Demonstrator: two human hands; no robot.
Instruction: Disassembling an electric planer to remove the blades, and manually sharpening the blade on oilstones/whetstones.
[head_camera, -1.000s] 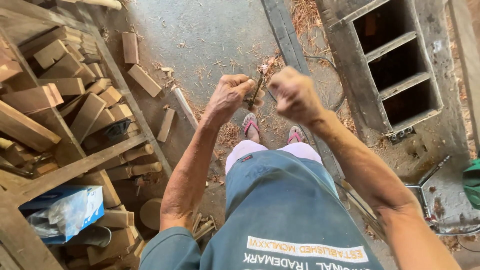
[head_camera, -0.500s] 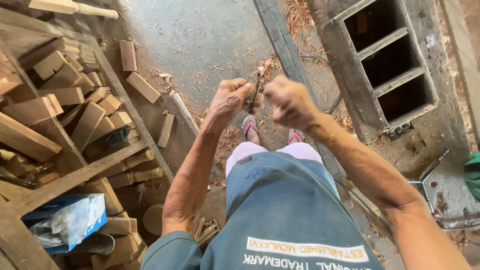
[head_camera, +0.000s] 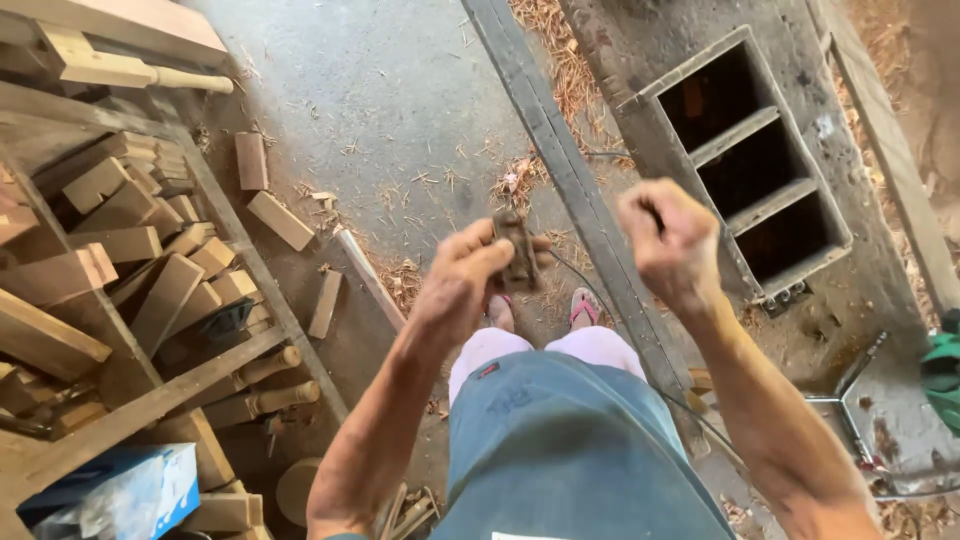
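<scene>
I look down my own body at a concrete floor. My left hand (head_camera: 462, 283) is closed around a small dark metal piece (head_camera: 517, 247), held upright in front of me above my feet. My right hand (head_camera: 668, 237) is raised to the right of it, curled into a fist and blurred; nothing shows inside it. The two hands are apart by about a hand's width. A thin dark cord (head_camera: 580, 282) runs across the floor below the hands.
Stacked wood blocks and offcuts (head_camera: 130, 250) fill a timber frame at left, with loose blocks (head_camera: 280, 220) on the floor. A long plank (head_camera: 560, 160) runs diagonally past my feet. A grey box with three openings (head_camera: 750, 160) lies at right. A blue carton (head_camera: 120, 490) sits lower left.
My hands were together on the metal piece; now the right hand has pulled away to the right while the left keeps hold of it.
</scene>
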